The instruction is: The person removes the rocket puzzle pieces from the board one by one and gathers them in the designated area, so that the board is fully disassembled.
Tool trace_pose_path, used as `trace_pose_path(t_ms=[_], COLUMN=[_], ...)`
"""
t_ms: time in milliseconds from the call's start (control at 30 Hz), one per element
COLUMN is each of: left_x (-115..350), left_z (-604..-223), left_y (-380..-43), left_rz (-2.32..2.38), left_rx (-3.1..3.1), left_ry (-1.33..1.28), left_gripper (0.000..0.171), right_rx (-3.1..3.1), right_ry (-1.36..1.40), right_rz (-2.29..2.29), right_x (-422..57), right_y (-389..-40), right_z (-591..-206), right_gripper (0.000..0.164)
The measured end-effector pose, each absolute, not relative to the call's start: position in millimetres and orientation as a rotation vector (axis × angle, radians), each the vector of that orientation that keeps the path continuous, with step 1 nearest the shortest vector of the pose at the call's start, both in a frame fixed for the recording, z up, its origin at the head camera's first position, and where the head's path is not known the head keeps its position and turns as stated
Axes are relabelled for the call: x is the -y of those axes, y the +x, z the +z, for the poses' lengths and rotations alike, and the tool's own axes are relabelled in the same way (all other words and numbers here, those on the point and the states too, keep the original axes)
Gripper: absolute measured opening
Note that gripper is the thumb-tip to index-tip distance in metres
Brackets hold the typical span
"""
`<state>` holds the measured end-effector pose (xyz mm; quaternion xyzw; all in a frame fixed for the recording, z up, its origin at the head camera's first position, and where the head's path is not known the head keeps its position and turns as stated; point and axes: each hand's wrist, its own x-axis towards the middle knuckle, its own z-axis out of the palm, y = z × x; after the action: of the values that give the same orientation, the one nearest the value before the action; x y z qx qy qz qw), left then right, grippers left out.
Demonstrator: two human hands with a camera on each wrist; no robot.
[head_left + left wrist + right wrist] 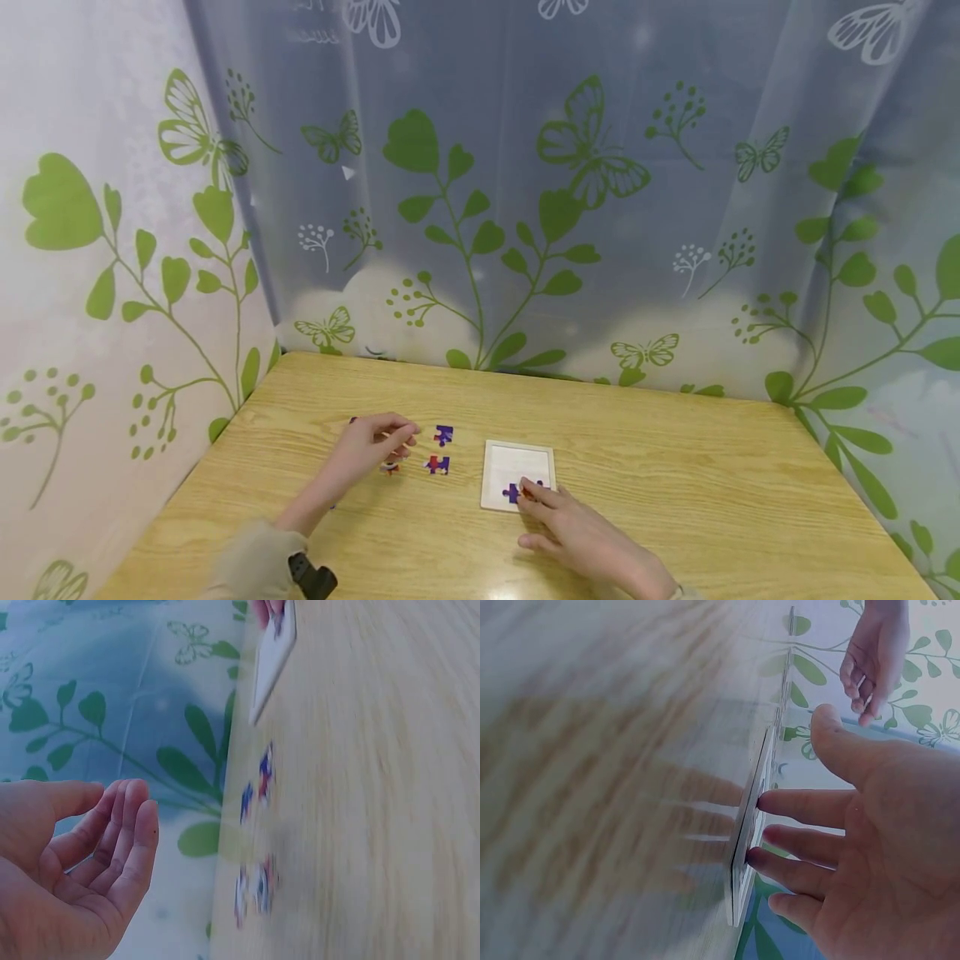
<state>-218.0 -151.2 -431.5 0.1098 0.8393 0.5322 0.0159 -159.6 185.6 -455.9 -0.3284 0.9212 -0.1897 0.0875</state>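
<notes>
My right hand (581,533) reaches over a square white puzzle tray (497,454), and its fairly straight fingertips touch the pieces inside. Purple puzzle pieces (512,493) with some red lie along the tray's near edge, partly hidden by those fingers. In the right wrist view, the tray (742,855) appears edge-on below the fingertips. My left hand (369,450) hovers above the table left of the tray, fingers loosely bent and holding nothing. Beside it lie a purple puzzle piece (444,434) and a red-and-purple piece (437,465). Another piece (390,469) is partly covered by the left hand.
The wooden table (712,483) extends to the right of the tray. A patterned curtain (510,250) with green leaves and butterflies stands behind the table and along both sides. A dark strap device (312,577) sits on the left wrist.
</notes>
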Motion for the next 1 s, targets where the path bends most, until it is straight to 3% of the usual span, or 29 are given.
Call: trace_pose_path(t_ms=[533,1000], left_x=[94.9,56.4], left_z=[-440.7,-460.5], left_y=[-228.4,-230.3], left_rz=[1.678,1.408], left_rx=[-2.482,-2.535], left_ry=[0.576,0.742], left_gripper=[0.023,0.026], right_rx=[-2.798,-2.818], right_ry=[-0.997,-0.942], right_rz=[-0.559,-0.410], right_x=[-191.7,-208.6], right_y=[-155.4,-145.1], right_z=[-453.1,-450.3], right_gripper=[0.062,0.072])
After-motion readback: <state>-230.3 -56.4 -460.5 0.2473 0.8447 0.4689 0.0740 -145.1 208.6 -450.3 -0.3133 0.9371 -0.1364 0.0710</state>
